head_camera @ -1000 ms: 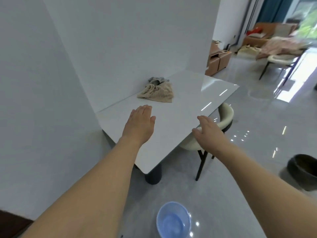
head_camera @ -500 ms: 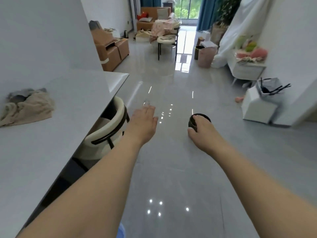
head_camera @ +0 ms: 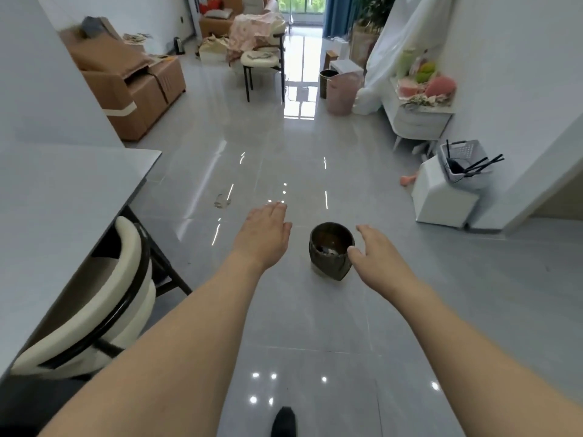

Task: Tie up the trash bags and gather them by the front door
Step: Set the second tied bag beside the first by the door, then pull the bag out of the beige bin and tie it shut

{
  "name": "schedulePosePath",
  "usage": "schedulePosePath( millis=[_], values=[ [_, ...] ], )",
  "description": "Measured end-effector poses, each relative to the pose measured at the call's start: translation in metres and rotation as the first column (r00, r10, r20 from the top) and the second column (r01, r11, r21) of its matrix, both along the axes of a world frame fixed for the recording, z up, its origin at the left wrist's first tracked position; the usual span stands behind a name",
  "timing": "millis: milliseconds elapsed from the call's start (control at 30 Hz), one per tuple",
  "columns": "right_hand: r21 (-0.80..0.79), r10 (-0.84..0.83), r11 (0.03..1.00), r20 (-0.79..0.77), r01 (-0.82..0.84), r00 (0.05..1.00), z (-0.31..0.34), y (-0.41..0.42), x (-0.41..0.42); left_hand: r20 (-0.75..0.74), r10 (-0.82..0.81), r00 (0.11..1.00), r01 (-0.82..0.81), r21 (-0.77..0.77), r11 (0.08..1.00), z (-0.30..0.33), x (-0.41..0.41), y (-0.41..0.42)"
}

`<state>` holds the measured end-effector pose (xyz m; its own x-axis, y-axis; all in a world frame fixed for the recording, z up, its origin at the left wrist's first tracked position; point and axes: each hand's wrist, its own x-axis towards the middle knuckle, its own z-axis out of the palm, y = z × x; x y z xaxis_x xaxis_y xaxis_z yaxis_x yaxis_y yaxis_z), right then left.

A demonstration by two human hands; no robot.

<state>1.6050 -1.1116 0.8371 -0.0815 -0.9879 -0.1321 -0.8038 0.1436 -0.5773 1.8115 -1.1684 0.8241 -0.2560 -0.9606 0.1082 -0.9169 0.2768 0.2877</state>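
Both my hands out front, fingers loose, holding nothing — left hand over bare floor, right hand just beside the dark bin w/ trash bag, standing on the tiles btw them.

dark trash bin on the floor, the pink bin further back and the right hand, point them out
dark trash bin (head_camera: pixel 329 266), head view, on its front wall
pink bin (head_camera: pixel 340 94), head view, on its side wall
right hand (head_camera: pixel 375 258), head view, on the back of the hand
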Motion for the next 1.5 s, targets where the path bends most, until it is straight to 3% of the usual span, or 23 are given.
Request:
schedulePosePath(
  millis=[133,233,467,600,733,867,967,1100,1167,1233,1300,1333,1400,1500],
  values=[
    [0.02,-0.037,0.999,0.032,0.037,0.999,-0.005,-0.062,-0.052,-0.055,-0.006,0.998,0.008,0.031,0.999,-0.003,-0.056,-0.068],
    [0.063,-0.053,0.997,0.076,0.048,0.996,-0.02,-0.106,-0.092,-0.007,-0.024,1.0,0.025,0.096,0.995,-0.022,-0.091,-0.11],
    [0.124,-0.014,0.992,0.163,-0.006,0.987,-0.055,-0.211,-0.173,0.025,0.088,0.996,-0.092,0.23,0.969,-0.059,-0.158,-0.191],
    [0.241,-0.046,0.971,0.195,-0.002,0.98,-0.086,-0.264,-0.198,-0.048,0.187,0.981,-0.161,0.327,0.931,-0.09,-0.177,-0.243],
    [0.325,-0.136,0.943,0.194,0.067,0.971,-0.171,-0.328,-0.22,-0.113,0.307,0.945,-0.231,0.435,0.871,-0.173,-0.19,-0.307],
    [0.403,-0.289,0.899,0.249,0.172,0.924,-0.318,-0.397,-0.237,-0.148,0.417,0.897,-0.297,0.497,0.815,-0.317,-0.21,-0.369],
    [0.458,-0.376,0.859,0.258,0.23,0.89,-0.451,-0.431,-0.249,-0.223,0.58,0.783,-0.384,0.56,0.734,-0.447,-0.227,-0.393],
    [0.555,-0.591,0.746,0.298,0.367,0.749,-0.609,-0.456,-0.262,-0.282,0.75,0.598,-0.466,0.639,0.612,-0.612,-0.238,-0.412],
    [0.627,-0.713,0.655,0.33,0.42,0.619,-0.677,-0.463,-0.267,-0.304,0.848,0.435,-0.508,0.695,0.509,-0.677,-0.237,-0.422],
    [0.71,-0.792,0.573,0.352,0.409,0.499,-0.736,-0.465,-0.272,-0.332,0.922,0.201,-0.488,0.782,0.388,-0.73,-0.233,-0.43],
    [0.779,-0.837,0.517,0.372,0.355,0.402,-0.783,-0.465,-0.272,-0.376,0.926,-0.018,-0.407,0.849,0.337,-0.769,-0.226,-0.439],
    [0.799,-0.845,0.508,0.388,0.323,0.368,-0.8,-0.463,-0.271,-0.383,0.92,-0.081,-0.359,0.872,0.332,-0.784,-0.22,-0.442],
    [0.813,-0.843,0.518,0.431,0.267,0.322,-0.826,-0.461,-0.27,-0.347,0.93,-0.119,-0.245,0.918,0.312,-0.801,-0.209,-0.451],
    [0.832,-0.839,0.52,0.456,0.193,0.297,-0.837,-0.451,-0.266,-0.273,0.961,-0.05,-0.044,0.962,0.271,-0.802,-0.203,-0.453]
  ],
)
